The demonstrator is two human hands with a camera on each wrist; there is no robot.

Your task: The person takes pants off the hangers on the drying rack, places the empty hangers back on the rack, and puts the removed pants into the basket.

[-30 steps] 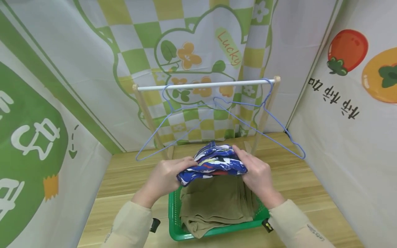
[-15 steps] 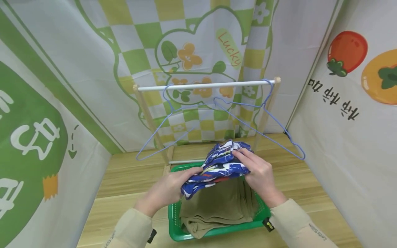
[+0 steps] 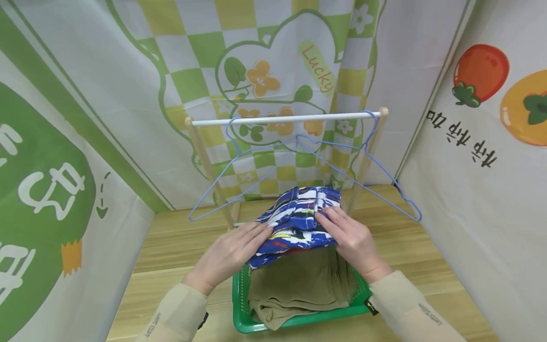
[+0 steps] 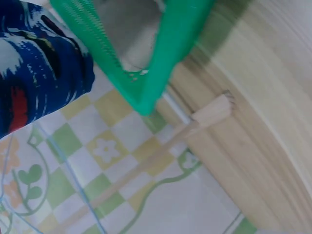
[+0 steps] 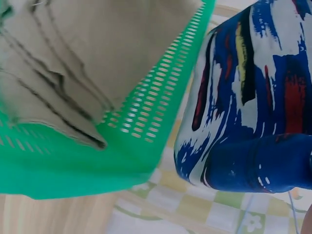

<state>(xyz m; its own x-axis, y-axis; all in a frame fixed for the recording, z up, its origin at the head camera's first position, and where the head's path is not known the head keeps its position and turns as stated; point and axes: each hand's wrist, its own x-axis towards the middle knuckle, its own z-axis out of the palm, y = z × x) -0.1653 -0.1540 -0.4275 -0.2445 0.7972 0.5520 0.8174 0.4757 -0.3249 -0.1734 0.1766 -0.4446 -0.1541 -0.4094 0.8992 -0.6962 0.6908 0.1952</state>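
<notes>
Both hands hold a folded garment (image 3: pixel 295 216) printed in blue, white, red and yellow, raised over the green basket (image 3: pixel 307 320). On its left edge the left hand (image 3: pixel 231 254) has its fingers on top, while the thumb is hidden. The right hand (image 3: pixel 352 240) grips the opposite side, fingertips over the upper fold. Beneath the garment, folded khaki cloth (image 3: pixel 299 282) lies in the basket. The left wrist view catches one end of the patterned garment (image 4: pixel 44 73). A rolled lower edge of the garment (image 5: pixel 258 163) shows in the right wrist view.
Behind the basket stands a rack with a white rail (image 3: pixel 278 119) and wooden posts. Two blue wire hangers hang from it, a left hanger (image 3: pixel 215 185) and a right hanger (image 3: pixel 384 172). Printed fabric walls enclose the wooden tabletop (image 3: pixel 171 266) at the back and sides.
The garment has tipped so that more of its upper face shows. The left hand's fingers have shifted up over its edge, and the right hand's fingers have moved further onto the fold.
</notes>
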